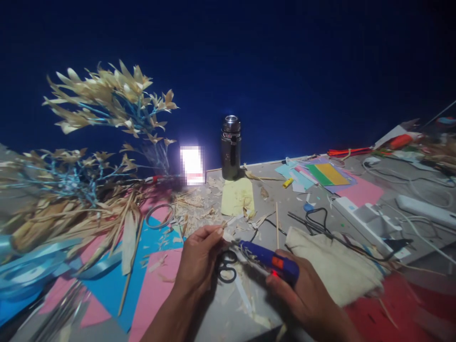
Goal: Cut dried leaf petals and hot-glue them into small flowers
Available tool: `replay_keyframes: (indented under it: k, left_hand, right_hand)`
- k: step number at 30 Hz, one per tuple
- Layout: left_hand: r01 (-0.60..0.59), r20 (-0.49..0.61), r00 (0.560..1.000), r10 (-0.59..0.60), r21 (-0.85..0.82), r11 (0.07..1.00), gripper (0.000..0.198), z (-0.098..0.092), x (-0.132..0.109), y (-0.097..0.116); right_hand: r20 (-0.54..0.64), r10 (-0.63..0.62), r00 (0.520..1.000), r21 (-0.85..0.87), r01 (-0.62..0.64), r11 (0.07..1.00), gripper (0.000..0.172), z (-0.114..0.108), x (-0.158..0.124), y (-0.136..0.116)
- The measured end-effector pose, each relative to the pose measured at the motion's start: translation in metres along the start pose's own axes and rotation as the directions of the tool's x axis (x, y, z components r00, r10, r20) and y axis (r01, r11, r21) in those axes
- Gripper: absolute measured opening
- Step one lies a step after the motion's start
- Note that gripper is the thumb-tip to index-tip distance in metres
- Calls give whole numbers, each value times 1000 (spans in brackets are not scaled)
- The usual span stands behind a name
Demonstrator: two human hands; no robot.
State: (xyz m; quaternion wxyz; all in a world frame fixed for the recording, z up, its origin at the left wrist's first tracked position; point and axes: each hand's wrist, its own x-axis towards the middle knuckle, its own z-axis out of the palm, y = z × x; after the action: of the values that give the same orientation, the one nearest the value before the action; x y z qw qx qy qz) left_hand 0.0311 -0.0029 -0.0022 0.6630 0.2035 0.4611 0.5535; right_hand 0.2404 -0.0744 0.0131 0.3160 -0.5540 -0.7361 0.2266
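L hand (204, 249): pinching 1 pale strip (234, 220), fingers tight
R hand (302, 280): wrapped rnd 1 glue gun (268, 259)
Table (274, 194): 1 flask (231, 154), 1 pr scissors (228, 266)

We see a craft work area, though whether in a home or a workshop we cannot tell: husk-like scraps (194, 199) litter the grey surface (295, 204) around coloured paper (156, 280), light-blue ribbon (35, 261), scissors (226, 267), a power strip (356, 227), a blue handheld tool (261, 255) and blue-stemmed dried-looking flowers (117, 95)
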Motion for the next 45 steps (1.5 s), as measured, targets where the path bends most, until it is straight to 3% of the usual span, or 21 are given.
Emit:
replay_keyframes:
  k: [11,16,21,24,28,32,36,40,45]
  left_hand:
    - [-4,0,1000,4,12,1000,25,2,-2,2]
    - [-1,-23,1000,1,-11,1000,26,2,-2,4]
    - [15,21,1000,-14,-27,1000,27,4,-1,3]
    - [3,-19,1000,-3,-26,1000,27,3,-3,8]
    - [-110,-139,984,111,10,994,28,-4,-5,25]
    - [-156,-201,968,151,-9,988,28,-9,-5,37]
    - [-90,-163,984,77,-73,993,29,-8,-5,33]
    - [-57,-100,994,49,-81,995,29,-5,-6,26]
    - [-85,-88,993,80,-57,995,32,1,-7,22]
  right_hand:
    - [-14,18,1000,7,-18,1000,40,0,0,2]
    - [31,32,999,-20,-32,999,40,0,-1,3]
    - [-26,-16,1000,59,18,998,42,1,-1,4]
    - [40,-7,999,-21,8,1000,37,2,0,5]
    - [52,-16,999,-156,24,987,30,-1,4,14]
    - [172,-44,984,-263,89,961,11,0,19,24]
    - [291,-12,957,-357,120,926,21,12,40,30]
    - [334,46,941,-426,107,898,24,26,52,33]
    - [363,40,931,-388,112,915,31,21,48,34]
